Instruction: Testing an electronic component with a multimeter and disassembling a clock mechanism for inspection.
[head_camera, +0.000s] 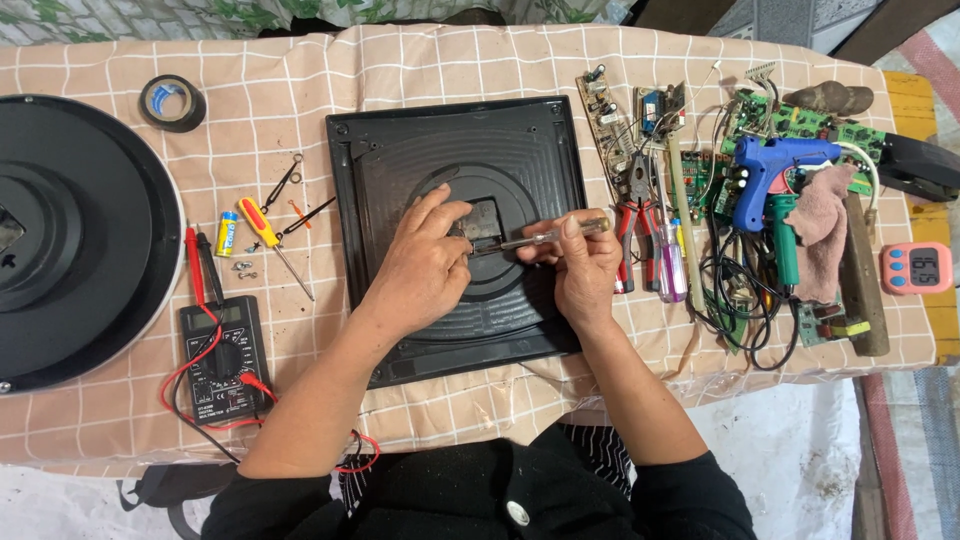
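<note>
1. A square black plastic panel is laid flat in the middle of the surface, which is covered with a peach checked cloth.
2. The left hand is rested on the middle of the panel. Its fingers are curled down and pressed on a small dark part there.
3. A thin screwdriver with a see-through handle is pinched in the right hand. The fingers are closed round the handle, and the metal tip is pointed left, at the small part beside the left hand's fingers.
4. To the left of the panel, a yellow-handled screwdriver is laid on the cloth. A small battery is just beside it.
5. Nearer, a black multimeter is seen with red and black wires.
6. At the far left, a big round black disc is placed. A roll of black tape is set beyond it, near the far edge.
7. To the right of the panel, red-handled pliers and a purple-handled screwdriver are laid side by side.
8. Farther right, a blue glue gun is rested among green circuit boards and tangled black wires. A pinkish rag is draped just beside it.
9. At the far right, a small pink timer is set.
</note>
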